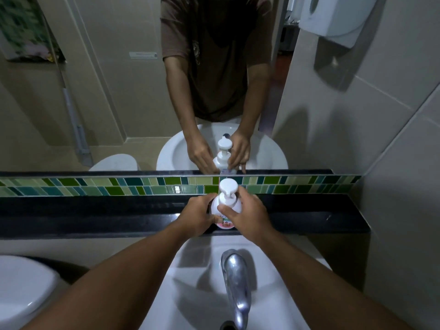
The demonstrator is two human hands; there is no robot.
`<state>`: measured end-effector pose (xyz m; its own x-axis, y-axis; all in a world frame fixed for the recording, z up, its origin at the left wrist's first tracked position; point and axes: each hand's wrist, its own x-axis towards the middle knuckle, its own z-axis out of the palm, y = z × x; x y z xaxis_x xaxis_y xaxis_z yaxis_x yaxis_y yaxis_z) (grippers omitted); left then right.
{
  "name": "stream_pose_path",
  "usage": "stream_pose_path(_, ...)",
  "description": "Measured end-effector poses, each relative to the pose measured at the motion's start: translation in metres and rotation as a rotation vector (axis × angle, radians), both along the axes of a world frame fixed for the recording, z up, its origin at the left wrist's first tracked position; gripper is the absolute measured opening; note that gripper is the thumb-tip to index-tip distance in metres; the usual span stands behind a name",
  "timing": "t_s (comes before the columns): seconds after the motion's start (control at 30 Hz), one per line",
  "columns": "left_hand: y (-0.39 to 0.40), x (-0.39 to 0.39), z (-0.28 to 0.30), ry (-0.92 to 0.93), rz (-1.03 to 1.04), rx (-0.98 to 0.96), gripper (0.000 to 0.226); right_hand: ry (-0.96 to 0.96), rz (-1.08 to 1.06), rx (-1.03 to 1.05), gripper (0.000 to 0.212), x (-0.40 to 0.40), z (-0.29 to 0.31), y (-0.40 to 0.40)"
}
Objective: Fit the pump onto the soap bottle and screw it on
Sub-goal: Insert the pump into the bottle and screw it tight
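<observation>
Behind the sink, on the black ledge (309,217) at twelve o'clock, my left hand (197,219) grips the soap bottle (222,216) while my right hand (247,216) fingers its collar; the pump (227,188) looks seated, perhaps needing final tightening.

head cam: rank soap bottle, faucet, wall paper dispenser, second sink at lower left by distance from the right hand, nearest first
1. Soap bottle: on the black ledge, gripped by the right hand and the left hand.
2. Faucet: below the hand, over the basin.
3. Second sink: far lower left.
4. Paper dispenser: high on the right wall.

The last two are close; the sink looks nearer.
</observation>
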<state>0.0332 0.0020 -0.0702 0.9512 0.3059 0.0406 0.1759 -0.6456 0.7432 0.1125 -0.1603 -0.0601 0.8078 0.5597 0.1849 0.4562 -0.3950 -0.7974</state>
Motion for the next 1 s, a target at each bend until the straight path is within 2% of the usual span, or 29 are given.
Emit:
stream_pose_path(0.07, -0.001, 0.0, 0.001, 0.003, -0.007, -0.003, 0.055, 0.147, 0.186, 0.066, 0.086, 0.009, 0.017, -0.012)
stream_pose_path(0.1, -0.001, 0.0, 0.001, 0.007, -0.002, -0.013, 0.057, 0.172, 0.282, 0.091, 0.091, 0.013, 0.023, -0.018)
stream_pose_path(0.2, -0.002, 0.0, 0.002, 0.019, 0.017, -0.028, 0.059, 0.022, 0.398, 0.086, 0.08, 0.022, 0.033, -0.029)
stream_pose_path(0.3, -0.003, 0.0, 0.002, 0.02, 0.03, -0.028, 0.061, -0.159, 0.4, 0.043, 0.065, 0.03, 0.033, -0.029)
stream_pose_path(0.5, -0.004, 0.0, -0.002, 0.012, 0.049, -0.045, 0.062, -0.368, 0.357, 0.049, 0.043, 0.035, 0.036, -0.02)
stream_pose_path(0.73, -0.003, 0.0, -0.006, 0.002, 0.066, -0.039, 0.06, -0.477, 0.334, 0.069, 0.04, 0.037, 0.035, -0.018)
stream_pose_path(1.0, -0.003, -0.001, -0.006, -0.005, 0.065, -0.041, 0.06, -0.503, 0.229, 0.106, 0.04, 0.027, 0.027, -0.012)
